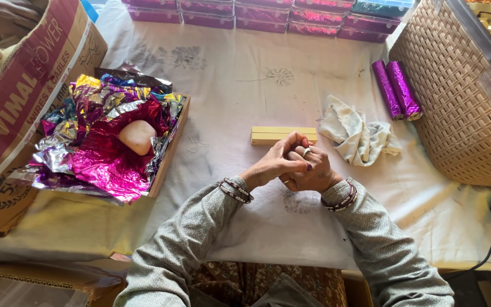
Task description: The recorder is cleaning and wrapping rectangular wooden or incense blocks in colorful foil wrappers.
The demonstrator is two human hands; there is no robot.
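Note:
My left hand and my right hand are pressed together over the white cloth-covered table, fingers interlocked, with nothing visible between them. Both wrists carry bangles and grey sleeves. Just beyond the fingertips lies a pale yellow rectangular bar, flat on the cloth and apart from the hands. A crumpled white rag rests to the right of the bar.
A tray at left holds a heap of shiny foil sheets with a pale rounded lump on it. Two purple foil-wrapped rolls lie by a beige woven basket. A cardboard box stands far left; foil-wrapped packs line the back.

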